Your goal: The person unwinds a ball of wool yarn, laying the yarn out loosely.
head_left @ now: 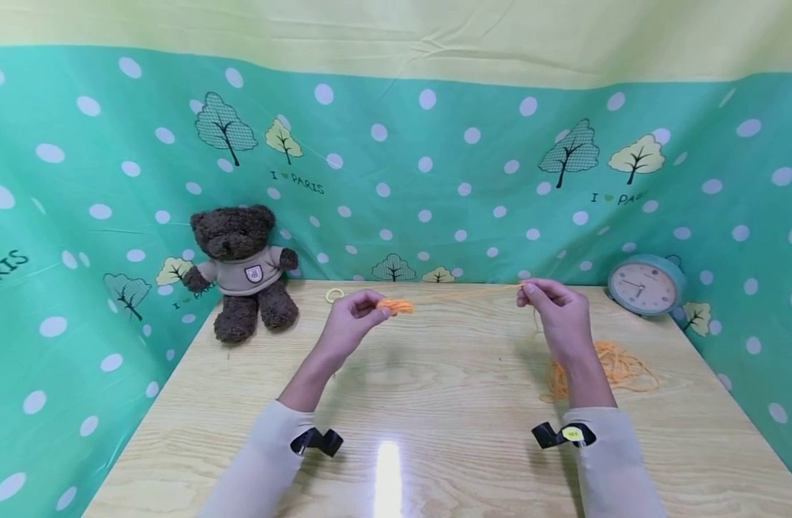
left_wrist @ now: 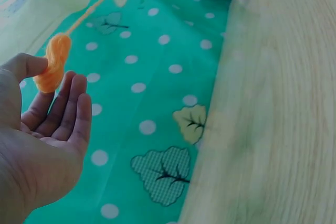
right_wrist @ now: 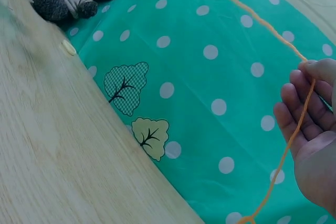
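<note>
My left hand pinches a small wound bundle of orange yarn between thumb and index finger, above the table. In the left wrist view the bundle shows as a thick oval of wraps, the other fingers extended beneath it. From it a single yarn strand runs across to my right hand, whose thumb presses it against the fingers. Past that pinch the strand crosses the right palm and hangs downward. Partly hidden behind the right forearm, a loose pile of orange yarn lies on the table.
A brown teddy bear in a grey top sits at the back left. Near the back edge lies a pale yellow ring. At the back right stands a teal alarm clock. A green dotted curtain surrounds the wooden table.
</note>
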{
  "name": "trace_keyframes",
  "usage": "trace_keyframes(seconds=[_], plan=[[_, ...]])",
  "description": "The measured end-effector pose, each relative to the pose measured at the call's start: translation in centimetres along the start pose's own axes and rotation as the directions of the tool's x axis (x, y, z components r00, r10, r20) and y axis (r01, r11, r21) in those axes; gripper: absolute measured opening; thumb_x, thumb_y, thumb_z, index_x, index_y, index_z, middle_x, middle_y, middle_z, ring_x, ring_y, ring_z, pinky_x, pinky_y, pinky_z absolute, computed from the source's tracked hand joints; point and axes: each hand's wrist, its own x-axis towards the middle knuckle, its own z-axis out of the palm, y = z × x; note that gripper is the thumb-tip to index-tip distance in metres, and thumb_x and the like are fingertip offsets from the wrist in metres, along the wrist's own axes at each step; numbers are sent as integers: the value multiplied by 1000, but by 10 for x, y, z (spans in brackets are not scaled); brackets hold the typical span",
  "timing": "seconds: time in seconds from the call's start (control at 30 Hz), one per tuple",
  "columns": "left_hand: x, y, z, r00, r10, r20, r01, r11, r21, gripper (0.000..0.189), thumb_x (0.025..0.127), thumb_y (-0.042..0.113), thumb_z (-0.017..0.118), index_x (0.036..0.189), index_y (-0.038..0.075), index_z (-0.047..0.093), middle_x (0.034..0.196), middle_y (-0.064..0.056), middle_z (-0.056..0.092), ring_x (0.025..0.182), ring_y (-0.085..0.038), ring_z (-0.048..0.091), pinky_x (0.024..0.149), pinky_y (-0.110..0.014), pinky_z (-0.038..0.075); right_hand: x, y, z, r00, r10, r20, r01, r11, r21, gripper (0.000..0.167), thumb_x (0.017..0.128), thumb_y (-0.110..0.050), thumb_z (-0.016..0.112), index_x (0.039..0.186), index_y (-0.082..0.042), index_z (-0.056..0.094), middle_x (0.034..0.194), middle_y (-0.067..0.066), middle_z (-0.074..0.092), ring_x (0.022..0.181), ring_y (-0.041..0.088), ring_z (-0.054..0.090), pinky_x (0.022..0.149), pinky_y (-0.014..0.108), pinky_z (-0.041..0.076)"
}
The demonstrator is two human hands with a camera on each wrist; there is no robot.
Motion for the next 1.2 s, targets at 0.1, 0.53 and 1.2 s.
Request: trace_keyframes(seconds=[0.1, 0.53, 1.2], plan=[[-2, 2, -9, 1000, 16, -19, -17, 999, -45, 16, 97, 12, 72, 110, 2, 67, 103, 2, 72, 94, -8, 70, 88, -22, 59, -1, -2, -1, 1000, -6, -3, 6, 1000, -3, 35, 99, -23, 71, 115, 8, 71, 90, -5, 76, 83, 8, 72, 86, 17, 59], [-6, 3, -27, 994, 41, -106, -65, 970, -234, 12, 98, 0, 66, 109, 3, 63, 102, 6, 73, 96, -9, 73, 92, -25, 60, -1, -3, -2, 1000, 2, -11, -2, 1000, -7, 41, 100, -23, 70, 118, 14, 67, 90, -6, 76, 82, 8, 72, 87, 17, 58], [-8, 11, -36, 999, 31, -20, -36, 785, -618, 16, 106, 8, 53, 93, 13, 60, 89, 1, 71, 83, -8, 69, 79, -19, 60, -2, -3, -6, 1000, 14, -22, -14, 1000, 0, 33, 100, -22, 70, 115, 7, 71, 90, -6, 76, 82, 8, 72, 87, 16, 58]])
